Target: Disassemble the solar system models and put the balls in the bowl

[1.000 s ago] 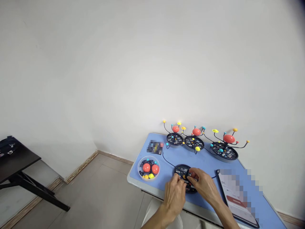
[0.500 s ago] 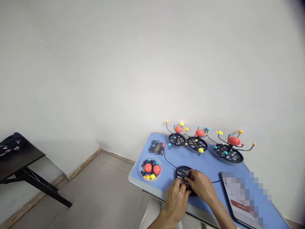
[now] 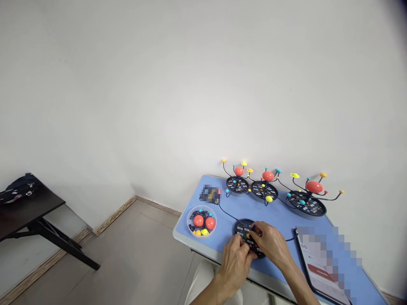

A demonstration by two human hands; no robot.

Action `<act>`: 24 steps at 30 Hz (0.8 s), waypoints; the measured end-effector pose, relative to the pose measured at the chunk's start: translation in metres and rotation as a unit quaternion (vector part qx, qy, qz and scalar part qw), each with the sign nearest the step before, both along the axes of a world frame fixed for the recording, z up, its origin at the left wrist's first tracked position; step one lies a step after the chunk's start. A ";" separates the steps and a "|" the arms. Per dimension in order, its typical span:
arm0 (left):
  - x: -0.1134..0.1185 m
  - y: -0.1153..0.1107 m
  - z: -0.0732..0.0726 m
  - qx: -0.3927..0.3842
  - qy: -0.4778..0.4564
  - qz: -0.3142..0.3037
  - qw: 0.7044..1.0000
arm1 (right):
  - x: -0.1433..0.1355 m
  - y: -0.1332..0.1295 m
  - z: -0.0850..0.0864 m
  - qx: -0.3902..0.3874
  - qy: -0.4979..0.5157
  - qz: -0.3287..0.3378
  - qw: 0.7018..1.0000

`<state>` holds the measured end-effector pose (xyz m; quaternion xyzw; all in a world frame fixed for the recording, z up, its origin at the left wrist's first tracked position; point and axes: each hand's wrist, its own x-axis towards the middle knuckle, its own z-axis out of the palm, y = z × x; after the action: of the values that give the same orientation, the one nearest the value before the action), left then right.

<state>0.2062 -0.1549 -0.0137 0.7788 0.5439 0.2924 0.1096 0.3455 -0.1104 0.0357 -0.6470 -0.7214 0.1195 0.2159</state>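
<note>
A round black base (image 3: 244, 229) with printed labels lies near the front edge of the blue table (image 3: 219, 248). My left hand (image 3: 235, 259) grips its front rim with closed fingers. My right hand (image 3: 269, 241) is over the base's right side, its thumb and fingers pinched around a small dark part that they mostly hide. Left of the base, a clear round tub (image 3: 190, 231) holds red balls, small yellow, orange and blue balls and dark rods. Behind stand three planet models, left (image 3: 239, 171), middle (image 3: 268, 176) and right (image 3: 314, 187), each with a red ball and curved arms.
A phone (image 3: 319, 271) lies at the right, with a cable (image 3: 290, 239) by its upper end. A blurred packet (image 3: 210, 194) lies behind the tub. A black table (image 3: 34, 207) with a dark bag (image 3: 19, 186) stands far left.
The view has shifted slightly. My right hand's fingers have lowered a little onto the base, and the dark part between them shows less. My left hand stays at the rim.
</note>
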 end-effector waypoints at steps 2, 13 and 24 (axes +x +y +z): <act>0.000 0.000 0.001 -0.007 0.003 0.000 1.000 | 0.001 0.000 0.001 0.007 0.028 0.003 1.000; -0.001 -0.003 0.005 -0.047 -0.039 -0.003 0.998 | 0.006 -0.005 0.026 0.107 0.101 -0.006 0.989; -0.049 -0.032 0.062 -0.158 -0.594 0.052 0.787 | -0.005 -0.073 0.033 0.096 0.179 0.093 0.975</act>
<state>0.1576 -0.1871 0.0487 0.3937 0.4494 0.6127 0.5174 0.3404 -0.1830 0.0684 -0.5216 -0.7360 0.1833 0.3908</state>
